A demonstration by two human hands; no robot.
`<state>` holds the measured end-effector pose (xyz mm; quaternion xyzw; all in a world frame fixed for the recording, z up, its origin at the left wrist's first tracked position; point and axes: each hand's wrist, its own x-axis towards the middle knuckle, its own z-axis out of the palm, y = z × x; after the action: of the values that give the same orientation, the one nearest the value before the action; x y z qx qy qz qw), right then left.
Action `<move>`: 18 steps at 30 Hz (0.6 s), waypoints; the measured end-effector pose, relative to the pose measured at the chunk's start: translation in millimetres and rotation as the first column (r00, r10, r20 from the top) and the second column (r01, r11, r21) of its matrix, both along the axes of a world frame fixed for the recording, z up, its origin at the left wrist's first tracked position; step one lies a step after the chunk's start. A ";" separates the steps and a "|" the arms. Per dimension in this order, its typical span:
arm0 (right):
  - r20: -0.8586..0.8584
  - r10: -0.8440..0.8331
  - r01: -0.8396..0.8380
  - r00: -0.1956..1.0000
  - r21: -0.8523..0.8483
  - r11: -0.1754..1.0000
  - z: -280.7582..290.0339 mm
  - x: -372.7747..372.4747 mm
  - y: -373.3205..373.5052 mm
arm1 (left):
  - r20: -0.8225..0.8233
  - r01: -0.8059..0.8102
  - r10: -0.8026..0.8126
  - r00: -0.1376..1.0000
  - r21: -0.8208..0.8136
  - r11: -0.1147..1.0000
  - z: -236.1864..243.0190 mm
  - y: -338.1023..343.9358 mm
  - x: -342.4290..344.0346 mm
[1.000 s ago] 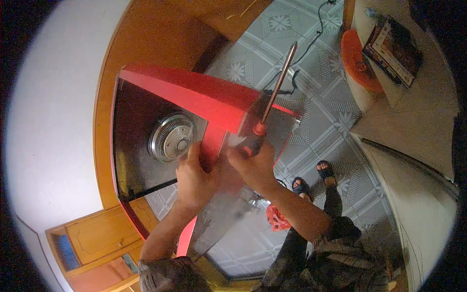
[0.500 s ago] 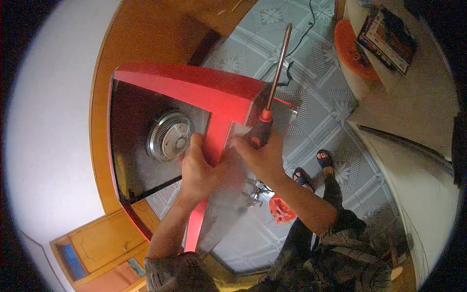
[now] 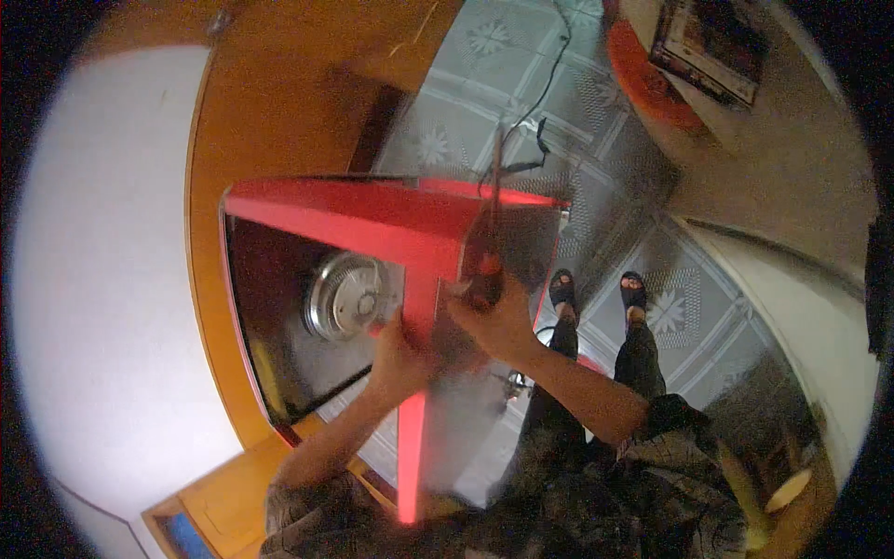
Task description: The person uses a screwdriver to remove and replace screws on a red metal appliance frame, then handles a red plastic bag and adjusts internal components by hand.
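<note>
A gas stove with a bright red casing (image 3: 349,207) stands tipped on its side in front of me. Its dark glass face, turned left, carries a round silver burner (image 3: 345,300). My left hand (image 3: 402,365) is closed round the red edge beside the burner, its thumb toward the glass and its other fingers hidden. In my right hand (image 3: 503,321) is a screwdriver (image 3: 485,282) with a black and red handle, its shaft pointing up and away. That hand also rests at the grey underside of the casing, where blur hides the fingertips' exact contact.
Wooden furniture (image 3: 289,121) stands behind and left of the stove, next to a white panel (image 3: 130,270). A black cable (image 3: 557,70) lies on the patterned tile floor (image 3: 484,88). An orange-red round stool (image 3: 643,79) and a pale cabinet (image 3: 773,177) are at right.
My view has shifted, and the stove with both hands sits lower in it. The screwdriver, leaning right before, now points more upright. My feet have come side by side.
</note>
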<state>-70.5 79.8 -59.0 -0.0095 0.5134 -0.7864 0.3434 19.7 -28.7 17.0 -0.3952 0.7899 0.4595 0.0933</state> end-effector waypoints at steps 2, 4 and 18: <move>-0.008 -0.035 0.035 0.999 0.025 0.999 -7.7 4.2 -3.4 | 0.160 0.114 -0.100 0.982 -0.077 0.991 7.6 2.3 -6.8; -0.009 -0.048 0.048 0.999 0.040 0.998 -16.6 17.4 -10.9 | 0.325 0.219 -0.161 0.932 -0.149 0.964 16.0 3.1 -4.9; -0.046 -0.374 0.376 0.926 0.057 0.925 -4.2 17.3 28.7 | 0.219 0.279 -0.227 0.949 -0.248 0.928 0.9 -12.0 -2.5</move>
<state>-53.2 108.5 -63.2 0.0866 0.5366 -0.8202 0.1781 17.2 -40.7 17.9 -0.3398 0.8784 0.2901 0.1696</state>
